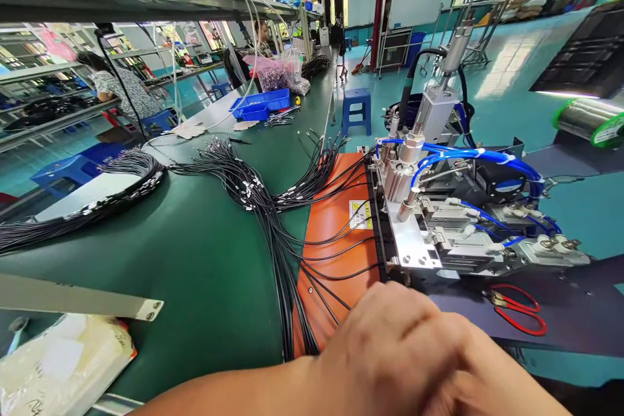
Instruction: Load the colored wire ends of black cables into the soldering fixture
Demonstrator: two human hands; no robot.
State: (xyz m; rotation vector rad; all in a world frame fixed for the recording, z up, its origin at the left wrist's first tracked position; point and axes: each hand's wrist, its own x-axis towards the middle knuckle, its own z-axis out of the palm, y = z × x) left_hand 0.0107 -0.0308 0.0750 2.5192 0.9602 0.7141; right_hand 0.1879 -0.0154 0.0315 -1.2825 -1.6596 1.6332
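My left hand [375, 338] reaches in from the lower left, its back towards me and its fingers curled down out of sight. Against it lies my right hand [453, 354], coming from the lower right, also curled and partly blurred. The two overlap at the near edge of a bench machine [414, 234] with metal cylinders and blue air hoses. Whatever they hold is hidden. Thin black cables [277, 253] run in a bundle beside my left hand. Several single cable ends cross an orange plate [336, 240] into the machine's edge.
Red-handled scissors [519, 309] lie right of my hands. A metal bar [82, 296] and a plastic-wrapped pack [68, 364] are at lower left. More cables [121, 192] are coiled at left. Blue bins [260, 105], a blue stool [357, 110] and a wire spool [589, 122] stand farther off; two people sit beyond.
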